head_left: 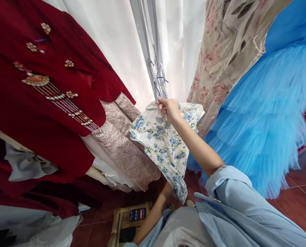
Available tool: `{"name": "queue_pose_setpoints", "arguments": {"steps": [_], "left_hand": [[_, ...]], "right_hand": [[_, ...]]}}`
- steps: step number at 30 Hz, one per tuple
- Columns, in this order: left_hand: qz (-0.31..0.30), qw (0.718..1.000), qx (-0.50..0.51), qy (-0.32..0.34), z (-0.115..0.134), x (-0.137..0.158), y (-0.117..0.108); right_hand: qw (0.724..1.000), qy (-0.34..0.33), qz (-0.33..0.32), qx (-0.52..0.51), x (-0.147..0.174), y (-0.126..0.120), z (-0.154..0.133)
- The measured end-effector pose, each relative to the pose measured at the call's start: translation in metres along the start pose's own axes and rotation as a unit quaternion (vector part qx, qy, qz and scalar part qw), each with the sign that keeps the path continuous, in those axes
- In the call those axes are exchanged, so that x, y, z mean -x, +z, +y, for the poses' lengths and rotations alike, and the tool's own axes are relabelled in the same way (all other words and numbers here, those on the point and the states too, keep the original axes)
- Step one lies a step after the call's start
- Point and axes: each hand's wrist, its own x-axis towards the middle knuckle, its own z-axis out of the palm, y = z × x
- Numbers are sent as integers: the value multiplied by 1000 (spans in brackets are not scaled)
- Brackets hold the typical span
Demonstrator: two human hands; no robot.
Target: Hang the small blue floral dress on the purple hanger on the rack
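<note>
A white blouse with blue flowers and green leaves [161, 135] hangs in front of me, spread at the shoulders and gathered into a narrow end at the bottom. My right hand [169, 109] is closed at its neckline, pinching the base of a purple hanger [157, 90] whose hook rises above the fingers. My left forearm [156, 209] reaches up from below to the blouse's gathered lower end. The left hand itself is hidden behind the cloth, so its fingers do not show.
Left hangs a dark red jacket [73, 79] with beaded ornaments, beside a pink embossed garment [127, 154]. On the right are a beige floral dress [212, 75] and a blue tulle dress [261, 130]. A grey metal stand [145, 37] rises ahead. A phone [137, 214] lies on a wooden stool [117, 219].
</note>
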Motion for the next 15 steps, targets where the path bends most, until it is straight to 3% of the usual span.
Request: {"name": "queue_pose_setpoints", "arguments": {"steps": [3,6,9,10,11,12,13,15], "left_hand": [[123,992,14,23,9,-2,-23],[285,956,10,71,42,-5,-76],[479,867,2,136,112,1,-140],[536,825,-6,177,142,6,-156],[588,763,-32,267,176,12,-166],[588,719,-79,361,211,18,-171],[541,703,-147,437,245,24,-170],[388,713,-297,504,309,34,-157]], "right_hand": [[1000,-23,-12,5,6,-2,-8],[998,-49,-31,17,21,-10,-11],[997,-48,-53,42,42,-20,-3],[996,-46,-57,52,48,-22,1],[995,-47,-58,62,53,-24,6],[994,-53,-57,73,58,-25,11],[993,-62,-55,86,61,-26,16],[988,-87,-50,114,64,-27,24]]}}
